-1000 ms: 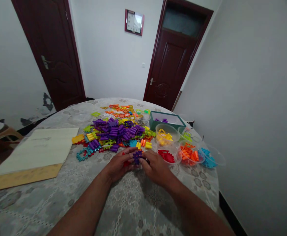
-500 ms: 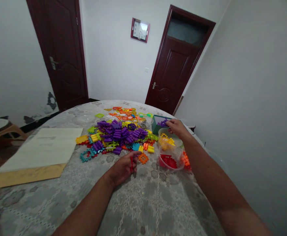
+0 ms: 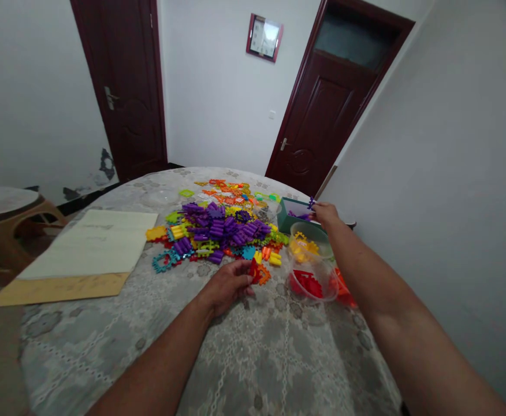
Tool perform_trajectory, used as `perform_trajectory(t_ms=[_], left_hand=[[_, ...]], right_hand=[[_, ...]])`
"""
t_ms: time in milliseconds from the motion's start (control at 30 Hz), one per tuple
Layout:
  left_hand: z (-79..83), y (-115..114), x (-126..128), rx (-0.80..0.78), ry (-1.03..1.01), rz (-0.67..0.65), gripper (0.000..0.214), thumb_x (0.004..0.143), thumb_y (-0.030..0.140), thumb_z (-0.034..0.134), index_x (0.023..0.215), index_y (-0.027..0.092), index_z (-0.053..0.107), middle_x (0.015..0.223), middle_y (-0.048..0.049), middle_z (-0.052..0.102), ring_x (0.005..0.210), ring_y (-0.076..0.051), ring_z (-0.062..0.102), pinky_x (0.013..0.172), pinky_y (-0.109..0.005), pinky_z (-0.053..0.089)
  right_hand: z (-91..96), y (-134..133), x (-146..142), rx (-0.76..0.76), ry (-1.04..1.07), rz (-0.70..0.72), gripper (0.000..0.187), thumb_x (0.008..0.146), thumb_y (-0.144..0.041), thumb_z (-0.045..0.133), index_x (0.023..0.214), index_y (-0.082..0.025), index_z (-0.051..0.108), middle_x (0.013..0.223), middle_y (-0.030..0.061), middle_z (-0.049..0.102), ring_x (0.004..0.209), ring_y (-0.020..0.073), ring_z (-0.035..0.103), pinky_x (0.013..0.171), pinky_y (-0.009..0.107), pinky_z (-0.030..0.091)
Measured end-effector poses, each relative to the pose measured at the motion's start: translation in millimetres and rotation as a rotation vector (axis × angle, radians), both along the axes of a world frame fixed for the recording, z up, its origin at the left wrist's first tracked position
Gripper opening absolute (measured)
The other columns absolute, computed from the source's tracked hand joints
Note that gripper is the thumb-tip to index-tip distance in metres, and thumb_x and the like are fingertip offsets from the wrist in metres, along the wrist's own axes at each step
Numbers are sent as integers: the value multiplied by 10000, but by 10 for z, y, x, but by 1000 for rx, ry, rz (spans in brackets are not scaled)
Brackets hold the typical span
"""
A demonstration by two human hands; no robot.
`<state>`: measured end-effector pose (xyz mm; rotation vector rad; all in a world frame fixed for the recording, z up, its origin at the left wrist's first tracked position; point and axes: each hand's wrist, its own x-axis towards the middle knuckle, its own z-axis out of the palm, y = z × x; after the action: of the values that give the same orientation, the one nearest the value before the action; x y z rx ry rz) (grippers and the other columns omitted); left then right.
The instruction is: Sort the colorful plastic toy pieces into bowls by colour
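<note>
Between the fingertips of my left hand (image 3: pixel 230 284) is a red toothed plastic building piece (image 3: pixel 253 270). An orange square piece (image 3: pixel 264 275) lies on the table right behind it, partly covered. My right hand (image 3: pixel 326 215) is at the green box (image 3: pixel 284 221), pinching a purple building piece (image 3: pixel 311 202) above its right side. More purple pieces show inside that box. Left of it lies a heap of purple pieces (image 3: pixel 218 225), mixed with yellow, blue and green ones.
Clear tubs stand near my right forearm, one with yellow pieces (image 3: pixel 301 248), one with red pieces (image 3: pixel 308 283). Orange pieces (image 3: pixel 345 289) lie beside them, partly behind the forearm. White paper (image 3: pixel 92 242) over brown card lies at the left. A stool (image 3: pixel 6 202) stands beyond the table.
My left hand has turned, so the red piece now shows its flat side near the orange square. My right hand has lifted slightly toward the box's right side. The camera view has shifted.
</note>
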<state>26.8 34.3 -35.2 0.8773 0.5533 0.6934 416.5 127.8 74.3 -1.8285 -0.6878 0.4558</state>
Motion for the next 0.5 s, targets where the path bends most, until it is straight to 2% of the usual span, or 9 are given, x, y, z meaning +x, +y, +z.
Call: perform_trajectory(t_ms=[67, 133, 200, 267, 400, 467, 500], left_hand=[[-12, -2, 12, -16, -2, 33, 419, 706, 78, 843, 1107, 158, 754, 1203, -135, 709, 929, -199, 721, 632, -249, 609], [-26, 1, 20, -30, -5, 53, 422, 709, 97, 869, 1106, 161, 742, 1197, -131, 709, 930, -206, 732, 639, -270, 632], [-32, 5, 24, -32, 3, 53, 419, 721, 129, 889, 1109, 156, 734, 1156, -128, 718, 914, -208, 741, 637, -282, 644], [-29, 7, 26, -27, 13, 45, 414, 739, 169, 901, 1113, 149, 725, 1084, -122, 729, 868, -206, 750, 616, -279, 640], [-3, -3, 31, -12, 14, 39, 414, 753, 212, 913, 1104, 147, 703, 1016, -112, 745, 805, -207, 762, 583, -267, 622], [9, -8, 31, -6, 13, 44, 403, 757, 212, 909, 1096, 146, 700, 1011, -111, 751, 801, -204, 762, 589, -265, 621], [14, -8, 29, -5, 11, 48, 396, 761, 213, 905, 1094, 146, 702, 1014, -111, 754, 802, -201, 760, 595, -266, 623]], right_hand=[[2, -33, -2, 21, -21, -17, 374, 985, -295, 743, 1308, -134, 646, 1082, 90, 721, 869, 187, 722, 758, 343, 640], [32, -70, -35, 57, -59, -23, 437, 905, -167, 765, 1319, -119, 632, 899, 44, 702, 683, 133, 680, 622, 253, 598], [79, -113, -118, 92, -101, -1, 471, 849, -102, 740, 1307, -131, 634, 829, 4, 676, 593, 97, 636, 557, 200, 552], [124, -180, -271, 106, -138, 73, 389, 836, -102, 704, 1222, -135, 670, 821, 2, 682, 579, 86, 631, 554, 186, 542], [153, -486, -790, 52, -191, 361, 169, 854, -154, 695, 1013, -141, 750, 818, 40, 737, 640, 119, 680, 615, 215, 572], [136, -745, -1107, -23, -276, 592, 141, 872, -196, 719, 991, -161, 785, 804, 34, 751, 643, 136, 684, 628, 233, 567], [120, -889, -1262, -82, -393, 787, 168, 907, -220, 701, 1041, -181, 794, 847, 31, 765, 671, 140, 690, 658, 244, 567]])
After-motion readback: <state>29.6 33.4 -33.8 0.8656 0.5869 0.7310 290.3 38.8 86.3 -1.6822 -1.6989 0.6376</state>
